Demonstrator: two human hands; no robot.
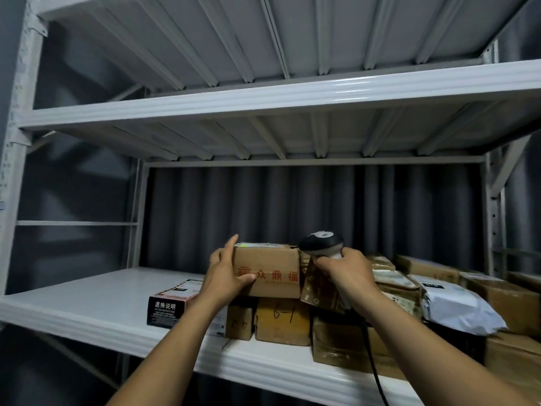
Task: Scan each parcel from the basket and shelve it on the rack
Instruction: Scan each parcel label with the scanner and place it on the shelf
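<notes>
1. One rack [123, 316] of pale metal filled the view. Three of its shelf boards were visible, one above the other, and only the lowest one carried goods.
2. Two bare hands were raised in front of this lowest shelf.
3. The left hand [225, 273] gripped one brown parcel [268, 271] with red characters at its left end. The thumb lay across the front face, the other fingers were against the left side, and the index finger pointed up beside the top corner.
4. This parcel was on top of two lower boxes near the front of the shelf: one small brown box [240, 320] and one box marked 6-1 [282, 320].
5. The right hand [348, 268] held one scanner [320, 244], with the fingers curled tight round its handle. The dark head was just over the top right corner of the parcel.
6. One black cable [373, 364] hung from the handle down beside the right forearm.
7. One black and pink carton [169, 303] lay on the shelf left of the pile, partly behind the left forearm.
8. To the right lay one pale plastic mailer bag [459, 306] on more brown boxes. Their number I could not tell, because they were blurred and overlapped.
9. One dark curtain [292, 212] hung behind the rack.
</notes>
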